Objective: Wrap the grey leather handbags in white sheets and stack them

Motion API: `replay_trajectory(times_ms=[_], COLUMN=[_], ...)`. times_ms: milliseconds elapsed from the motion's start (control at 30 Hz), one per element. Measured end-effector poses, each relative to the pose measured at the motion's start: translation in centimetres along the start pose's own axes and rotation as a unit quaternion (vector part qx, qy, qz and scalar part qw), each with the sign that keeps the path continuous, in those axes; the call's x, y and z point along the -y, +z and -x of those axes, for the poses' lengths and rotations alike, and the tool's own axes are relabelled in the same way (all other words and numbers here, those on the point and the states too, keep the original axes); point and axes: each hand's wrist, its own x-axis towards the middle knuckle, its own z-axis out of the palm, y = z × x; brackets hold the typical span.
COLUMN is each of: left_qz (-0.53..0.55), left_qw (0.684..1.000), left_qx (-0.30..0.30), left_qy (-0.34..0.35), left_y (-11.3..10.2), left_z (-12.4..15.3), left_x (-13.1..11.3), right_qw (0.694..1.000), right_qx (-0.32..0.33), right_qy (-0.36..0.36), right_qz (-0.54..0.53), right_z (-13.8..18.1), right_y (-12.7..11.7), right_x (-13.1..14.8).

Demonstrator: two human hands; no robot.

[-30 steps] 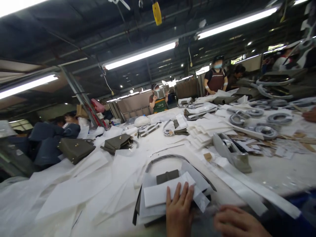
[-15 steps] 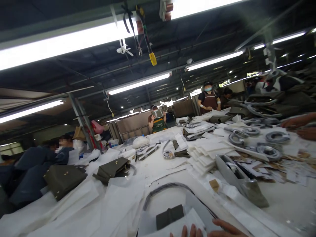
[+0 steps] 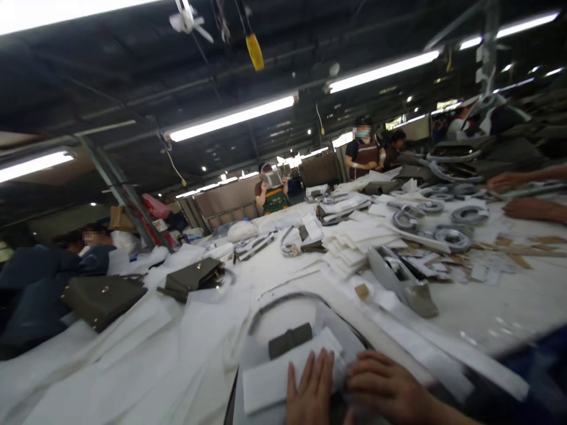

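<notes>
Directly before me lies a bag with a long looped handle (image 3: pixel 287 300) and pale sheet wrapping about it. A folded white sheet (image 3: pixel 266 386) rests across it, and a dark olive piece (image 3: pixel 290 340) shows just beyond that sheet. My left hand (image 3: pixel 310 386) is flat on the folded sheet with its fingers spread. At the right edge of the wrapping is my right hand (image 3: pixel 390 383), fingers stretched out and touching it. The bag's near part is hidden by my hands and the frame edge.
Olive bags (image 3: pixel 104 298) and loose white sheets (image 3: pixel 146 378) cover the table's left. To the right lie a white stack (image 3: pixel 354 248), a grey-wrapped bag (image 3: pixel 401 280), coiled handles (image 3: pixel 469 215) and paper scraps. A co-worker's hands (image 3: pixel 534 209) are at far right; other people stand beyond.
The view has tilted down, so more of my hands and the bag shows. My left hand now lies farther over the folded sheet, and the right is at its edge.
</notes>
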Motion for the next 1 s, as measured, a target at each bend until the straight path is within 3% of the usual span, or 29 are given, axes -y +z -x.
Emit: replay_trajectory(times_ms=[100,167,400,567,767,867,1000], left_qz=[0.054,0.065,0.060,0.045,0.053,0.050,0.048], left_qw=[0.991,0.985,0.987,0.988,0.987,0.986,0.986], left_qx=[0.111,0.142,0.123,0.119,0.130,0.136,0.138], left_qy=[-0.047,-0.068,-0.090,-0.086,-0.082,-0.083,-0.078], left_y=[-3.2,-3.8,-2.4,-2.3,-2.6,-2.8,-2.8], left_z=[-0.8,-1.6,-1.1,-0.8,-1.0,-1.0,-1.0], left_x=[-1.1,-1.5,-1.9,-1.9,-1.8,-1.8,-1.8], right_qw=[0.999,0.999,0.997,0.990,0.966,0.967,0.979], right_qx=[-0.004,0.000,0.063,0.125,0.254,0.250,0.189], right_qy=[0.009,0.018,0.014,0.022,0.007,0.006,-0.006], right_qz=[-0.030,-0.038,-0.047,-0.069,-0.049,-0.049,-0.078], right_z=[-0.1,0.0,0.5,1.2,4.2,4.9,4.2], right_y=[-0.6,-0.8,-1.3,-3.3,-4.4,-3.4,-1.7], right_x=[0.8,0.8,0.7,0.9,1.7,1.9,1.9])
